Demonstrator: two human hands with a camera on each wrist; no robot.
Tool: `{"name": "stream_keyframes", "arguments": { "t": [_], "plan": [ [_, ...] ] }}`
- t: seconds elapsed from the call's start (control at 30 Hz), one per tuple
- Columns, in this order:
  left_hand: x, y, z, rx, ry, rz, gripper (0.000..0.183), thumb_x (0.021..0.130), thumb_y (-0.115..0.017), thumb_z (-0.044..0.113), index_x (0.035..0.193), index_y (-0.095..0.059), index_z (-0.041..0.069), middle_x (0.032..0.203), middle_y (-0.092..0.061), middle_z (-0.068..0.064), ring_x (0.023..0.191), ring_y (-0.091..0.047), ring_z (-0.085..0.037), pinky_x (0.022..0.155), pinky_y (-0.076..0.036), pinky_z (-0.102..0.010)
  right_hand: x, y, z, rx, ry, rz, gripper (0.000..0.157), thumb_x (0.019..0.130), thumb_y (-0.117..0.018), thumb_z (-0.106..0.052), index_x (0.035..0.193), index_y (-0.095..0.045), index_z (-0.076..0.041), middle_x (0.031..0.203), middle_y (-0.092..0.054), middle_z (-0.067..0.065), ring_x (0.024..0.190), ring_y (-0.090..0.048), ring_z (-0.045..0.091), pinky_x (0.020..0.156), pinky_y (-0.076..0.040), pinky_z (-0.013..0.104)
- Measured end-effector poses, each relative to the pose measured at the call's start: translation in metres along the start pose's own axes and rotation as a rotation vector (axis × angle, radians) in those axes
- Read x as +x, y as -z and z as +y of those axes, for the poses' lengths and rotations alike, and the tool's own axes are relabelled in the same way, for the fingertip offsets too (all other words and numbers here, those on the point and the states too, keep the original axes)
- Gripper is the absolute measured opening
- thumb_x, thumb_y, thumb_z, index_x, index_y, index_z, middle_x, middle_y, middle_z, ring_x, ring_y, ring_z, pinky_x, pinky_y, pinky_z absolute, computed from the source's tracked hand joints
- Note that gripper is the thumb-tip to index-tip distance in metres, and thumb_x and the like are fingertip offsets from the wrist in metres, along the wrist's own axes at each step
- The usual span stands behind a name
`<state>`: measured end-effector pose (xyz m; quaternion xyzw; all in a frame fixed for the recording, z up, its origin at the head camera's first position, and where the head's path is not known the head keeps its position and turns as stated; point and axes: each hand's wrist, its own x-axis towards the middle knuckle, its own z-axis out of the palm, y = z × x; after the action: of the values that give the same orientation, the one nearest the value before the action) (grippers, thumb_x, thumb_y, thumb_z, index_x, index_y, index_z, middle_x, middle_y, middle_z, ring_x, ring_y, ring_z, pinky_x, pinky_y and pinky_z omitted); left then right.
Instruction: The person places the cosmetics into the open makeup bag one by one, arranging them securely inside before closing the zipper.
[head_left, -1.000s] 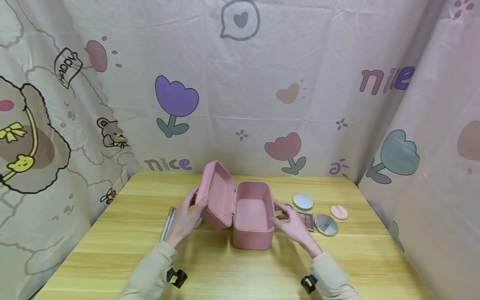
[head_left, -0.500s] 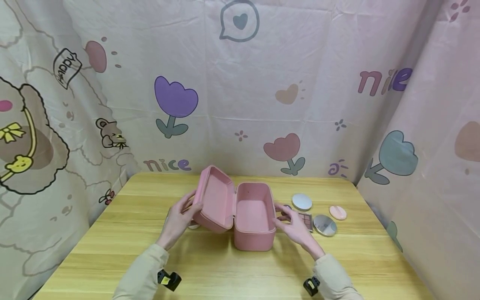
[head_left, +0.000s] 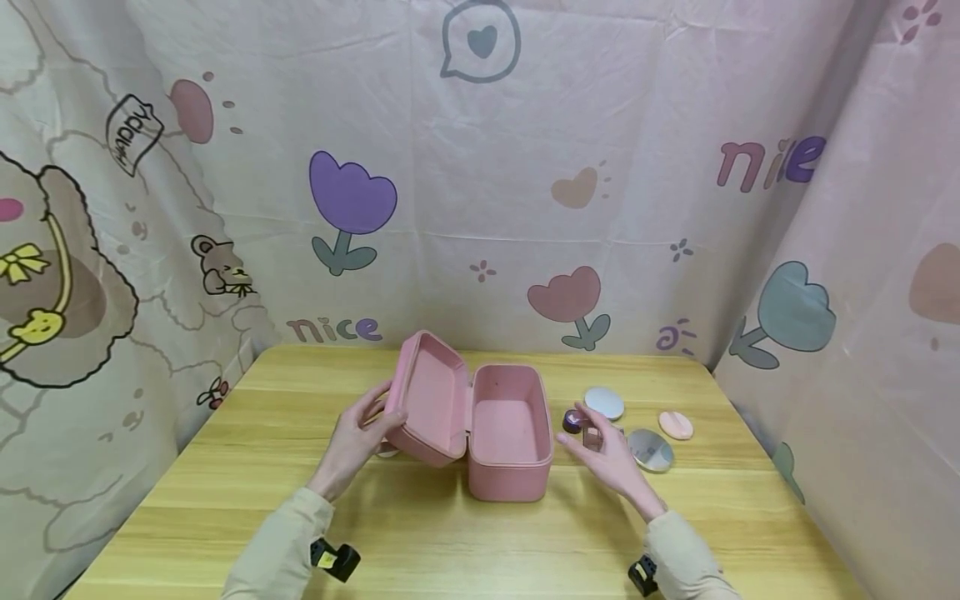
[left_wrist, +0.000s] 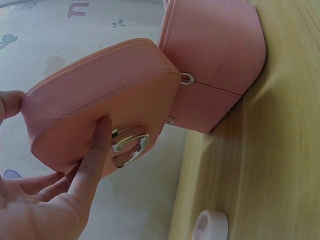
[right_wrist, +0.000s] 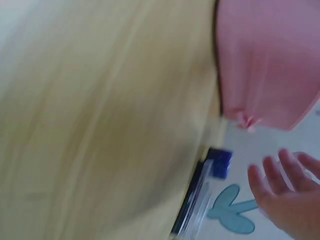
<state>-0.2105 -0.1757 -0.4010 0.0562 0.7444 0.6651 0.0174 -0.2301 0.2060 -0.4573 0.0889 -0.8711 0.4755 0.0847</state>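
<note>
An unzipped pink makeup case [head_left: 510,482] stands on the table, its lid [head_left: 437,392] folded out to the left and tilted. My left hand [head_left: 356,437] grips that lid, thumb on its edge and fingers against the outside. In the left wrist view, one finger presses the lid's outer face [left_wrist: 100,90] beside a handle with metal fittings [left_wrist: 132,147]. My right hand [head_left: 609,460] is apart from the case's right side, fingers spread and holding nothing. Near its fingers are a small dark blue pot [head_left: 572,421] and a partly hidden eyeshadow palette [head_left: 592,438].
Right of the case lie a white round compact [head_left: 604,403], a round mirror [head_left: 651,451] and a pink powder puff [head_left: 677,425]. A small pale round object [left_wrist: 212,227] sits under the lid's side. Patterned curtain [head_left: 480,167] hangs behind and at both sides.
Along with the lid, my left hand has moved slightly left and down. My right hand has left the case's side and shifted right, uncovering the dark blue pot.
</note>
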Motion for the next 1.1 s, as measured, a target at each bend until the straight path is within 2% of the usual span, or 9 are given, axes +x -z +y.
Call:
{"name": "stream_keyframes", "arguments": {
  "t": [0.13, 0.3, 0.5, 0.67, 0.83, 1.1],
  "plan": [
    [0.000, 0.000, -0.001, -0.001, 0.002, -0.005, 0.067, 0.100, -0.061, 0.024, 0.159, -0.030, 0.012, 0.158, -0.039, -0.025, 0.132, -0.055, -0.044, 0.088, -0.063, -0.034, 0.001, 0.008, 0.011, -0.154, 0.001, 0.052, 0.081, 0.087, -0.077, -0.034, 0.150, -0.041, 0.001, 0.145, -0.051, 0.027, 0.134, -0.049, 0.047, 0.113, -0.038, 0.066],
    [0.000, 0.001, -0.001, -0.016, -0.004, -0.014, 0.067, 0.100, -0.060, 0.023, 0.158, -0.030, 0.012, 0.158, -0.039, -0.025, 0.132, -0.055, -0.044, 0.086, -0.062, -0.031, 0.005, 0.020, 0.026, -0.269, 0.004, 0.024, 0.089, 0.083, -0.079, -0.041, 0.150, -0.039, -0.001, 0.150, -0.043, 0.028, 0.139, -0.041, 0.052, 0.112, -0.035, 0.072],
    [-0.001, 0.001, -0.002, -0.023, -0.020, -0.020, 0.067, 0.101, -0.059, 0.021, 0.159, -0.029, 0.011, 0.158, -0.038, -0.026, 0.134, -0.053, -0.045, 0.088, -0.062, -0.033, 0.009, 0.033, 0.040, -0.330, 0.039, -0.008, 0.086, 0.076, -0.086, -0.035, 0.144, -0.046, 0.001, 0.144, -0.047, 0.030, 0.133, -0.044, 0.053, 0.108, -0.039, 0.072],
    [-0.002, 0.001, -0.002, -0.024, -0.019, -0.013, 0.066, 0.101, -0.059, 0.021, 0.159, -0.029, 0.011, 0.158, -0.038, -0.026, 0.133, -0.054, -0.044, 0.089, -0.062, -0.033, 0.012, 0.040, 0.048, -0.424, 0.043, -0.051, 0.086, 0.073, -0.088, -0.036, 0.140, -0.050, 0.001, 0.143, -0.048, 0.033, 0.131, -0.045, 0.054, 0.106, -0.040, 0.073],
    [-0.002, 0.001, -0.002, -0.024, -0.021, -0.013, 0.066, 0.101, -0.059, 0.021, 0.159, -0.029, 0.011, 0.158, -0.039, -0.026, 0.132, -0.055, -0.044, 0.089, -0.062, -0.034, 0.012, 0.043, 0.052, -0.487, 0.024, -0.109, 0.087, 0.072, -0.088, -0.037, 0.140, -0.051, 0.002, 0.147, -0.044, 0.034, 0.132, -0.044, 0.055, 0.105, -0.037, 0.075],
    [-0.001, 0.002, -0.004, -0.024, -0.021, -0.011, 0.066, 0.101, -0.059, 0.021, 0.158, -0.030, 0.011, 0.157, -0.039, -0.026, 0.131, -0.057, -0.043, 0.088, -0.063, -0.034, 0.016, 0.044, 0.056, -0.550, 0.023, -0.148, 0.088, 0.070, -0.089, -0.038, 0.139, -0.052, 0.002, 0.143, -0.049, 0.032, 0.128, -0.048, 0.053, 0.103, -0.038, 0.075]
  ]
}}
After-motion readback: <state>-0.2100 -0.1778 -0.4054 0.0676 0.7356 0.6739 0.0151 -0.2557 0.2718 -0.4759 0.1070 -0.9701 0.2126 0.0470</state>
